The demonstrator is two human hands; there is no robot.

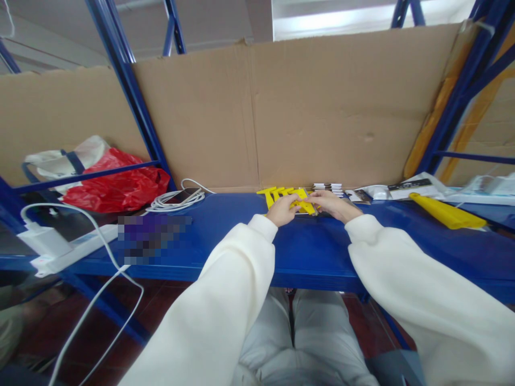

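Observation:
Both of my hands are together over the far part of the blue shelf. My left hand (pixel 284 209) has its fingers closed on the near side of a flat yellow plastic piece (pixel 300 194). From the right, my right hand (pixel 332 205) pinches the same piece, thumb and fingertips close to the left hand's. Its exact kind is too small to make out. Just left of it lie several yellow T-shaped plastic pieces (pixel 269 196), overlapping in a row. Behind my right hand is a small stack of white-and-dark packets (pixel 328 187).
A cardboard panel (pixel 322 107) stands behind the blue shelf (pixel 314 257). To the left are a coiled white cable (pixel 177 199), a red plastic bag (pixel 116 182) and a power strip (pixel 76 249). A yellow tapered object (pixel 446 212) and plastic-wrapped packages (pixel 418 187) lie right.

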